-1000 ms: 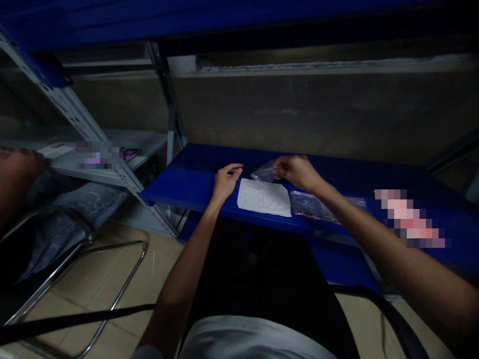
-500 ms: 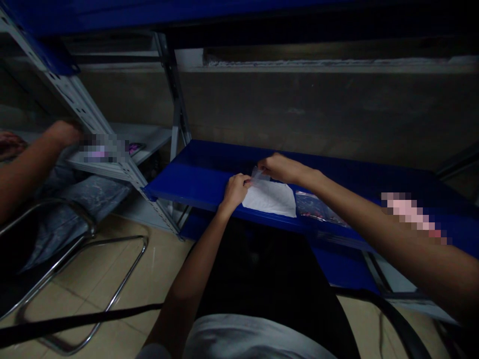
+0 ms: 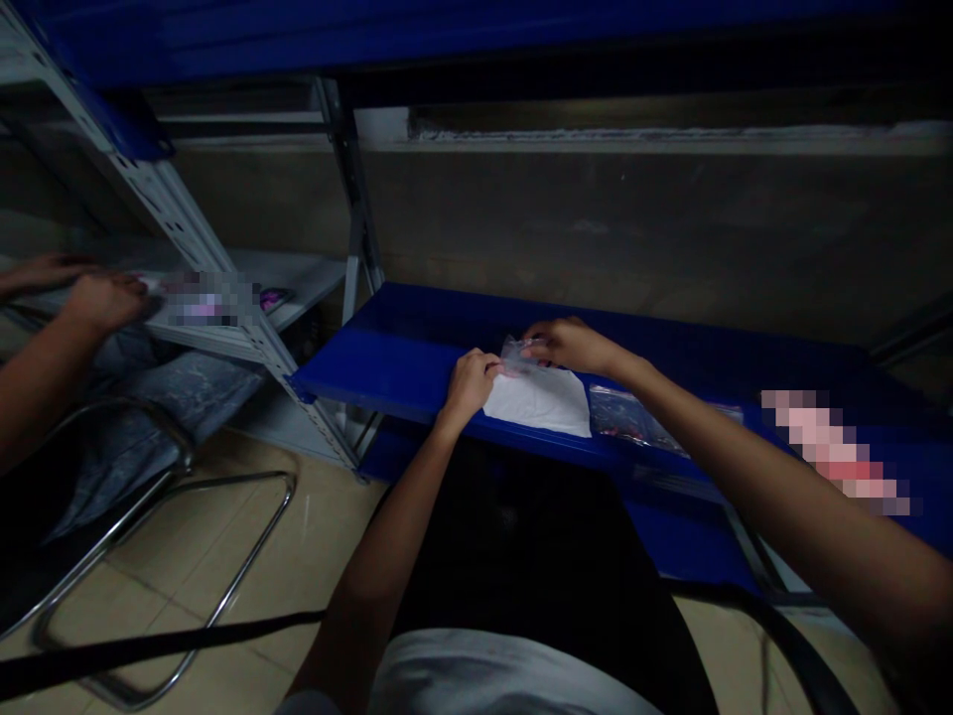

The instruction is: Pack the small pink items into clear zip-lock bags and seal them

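A small clear plastic bag is between my two hands, above the far edge of a white cloth or paper sheet. My left hand is closed on the bag's left side, its fingers bent at the sheet's left edge. My right hand pinches the bag from the right, its fingertips partly hidden by the crumpled film. Right of the sheet lies a clear zip bag with small reddish pieces inside, partly under my right forearm.
Everything lies on a blue metal shelf; another blue shelf hangs overhead. A grey upright stands at left. Beyond it, a co-worker's hands are over a grey shelf. A chrome chair frame stands below.
My right hand has shifted slightly right and down, and the bag's film looks more crumpled. My left hand stays nearly in place. The co-worker's hand has lowered, and a second one shows.
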Demonstrator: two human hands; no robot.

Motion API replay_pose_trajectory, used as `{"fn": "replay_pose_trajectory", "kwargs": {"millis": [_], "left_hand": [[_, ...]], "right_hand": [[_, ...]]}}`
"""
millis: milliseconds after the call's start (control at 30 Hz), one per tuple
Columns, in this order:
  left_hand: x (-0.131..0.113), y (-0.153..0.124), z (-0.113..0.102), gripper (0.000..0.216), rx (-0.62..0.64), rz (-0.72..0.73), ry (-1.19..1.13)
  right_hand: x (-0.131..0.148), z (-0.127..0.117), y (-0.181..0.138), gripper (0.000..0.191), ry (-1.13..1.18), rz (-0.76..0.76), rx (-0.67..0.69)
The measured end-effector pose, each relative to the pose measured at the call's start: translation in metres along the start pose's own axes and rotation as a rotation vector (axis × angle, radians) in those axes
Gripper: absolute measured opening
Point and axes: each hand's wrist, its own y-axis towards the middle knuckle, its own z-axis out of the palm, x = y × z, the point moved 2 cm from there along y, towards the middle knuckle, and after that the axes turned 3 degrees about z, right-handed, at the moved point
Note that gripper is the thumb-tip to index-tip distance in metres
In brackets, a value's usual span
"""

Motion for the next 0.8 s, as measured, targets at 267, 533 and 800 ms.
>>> {"fn": "replay_pose_trajectory", "kwargs": {"millis": [267,533,800], "left_hand": [[0.001,0.0,-0.001,0.02,-0.009,0.019,-0.013],[0.001,-0.001,-0.001,0.021,-0.008,0.02,0.006],[0.002,0.001,-0.001,0.02,0.001,-0.016,-0.001]], "right_hand": [[-0.016,0.015,-0.018,0.04,0.301,0.062,-0.129],[-0.016,0.021,-0.022,0.033,0.456,0.087,-0.267],[-0.042,0.053,-0.017,0.03,0.56,0.167,-0.199]]}}
